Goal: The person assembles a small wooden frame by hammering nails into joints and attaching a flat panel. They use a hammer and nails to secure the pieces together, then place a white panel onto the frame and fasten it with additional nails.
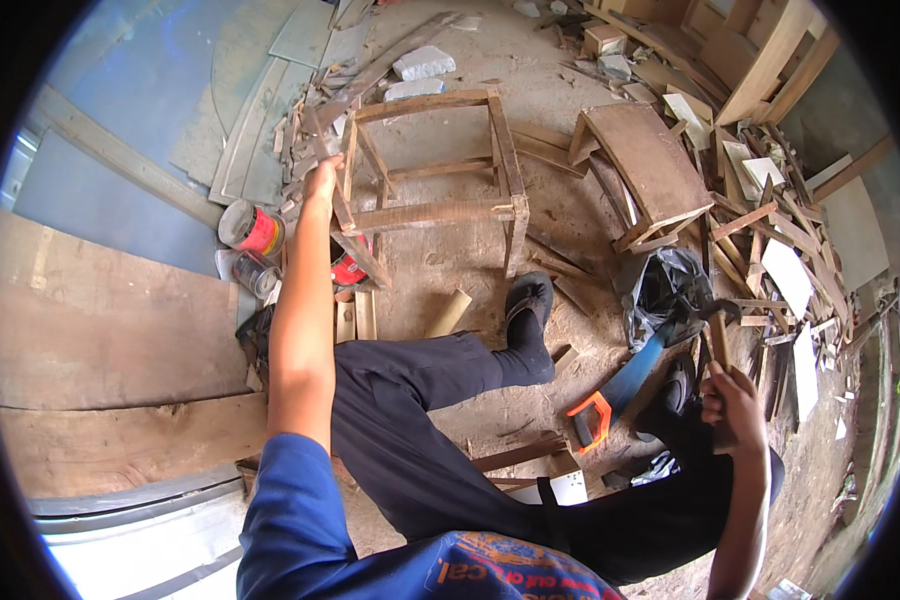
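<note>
A bare wooden stool frame (432, 214), made of legs and rails with no seat, stands tilted on the dirt floor ahead of me. My left hand (322, 182) reaches out with its fingers closed around the frame's left side. At the right, my right hand (732, 402) grips a hammer (719, 338) by its wooden handle, the dark head pointing up and away from me. The hammer is well apart from the frame, just beside a black plastic bag (660, 285). Below that bag lies a handsaw (632, 383) with a blue blade and orange handle.
A brown wooden box-like piece (650, 165) sits beyond the bag, before a heap of scrap wood (770, 230). Paint cans (251, 228) stand left of my forearm. Broken pale blocks (423, 64) lie at the back. Boards (120, 320) line the left.
</note>
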Action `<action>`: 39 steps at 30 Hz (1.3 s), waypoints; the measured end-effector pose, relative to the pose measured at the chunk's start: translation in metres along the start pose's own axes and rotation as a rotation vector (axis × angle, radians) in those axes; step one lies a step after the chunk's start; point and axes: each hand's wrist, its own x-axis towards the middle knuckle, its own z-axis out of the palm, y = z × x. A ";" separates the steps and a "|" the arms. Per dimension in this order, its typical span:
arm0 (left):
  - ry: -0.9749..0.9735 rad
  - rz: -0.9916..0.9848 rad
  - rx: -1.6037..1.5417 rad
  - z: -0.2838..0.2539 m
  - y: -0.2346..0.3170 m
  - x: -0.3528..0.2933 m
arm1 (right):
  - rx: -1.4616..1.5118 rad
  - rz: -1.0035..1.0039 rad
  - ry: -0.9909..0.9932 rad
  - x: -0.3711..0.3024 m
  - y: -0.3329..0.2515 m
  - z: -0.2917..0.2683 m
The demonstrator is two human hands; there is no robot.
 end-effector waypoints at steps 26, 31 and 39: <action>-0.641 -0.098 -1.223 0.103 -0.118 -0.318 | -0.227 -0.527 -0.439 0.099 0.135 0.209; -0.531 -0.110 -1.114 0.107 -0.148 -0.313 | -0.556 -0.802 -0.334 0.122 0.130 0.230; -0.332 -0.460 -0.867 0.118 -0.172 -0.268 | -0.734 -1.092 -0.138 0.152 0.119 0.254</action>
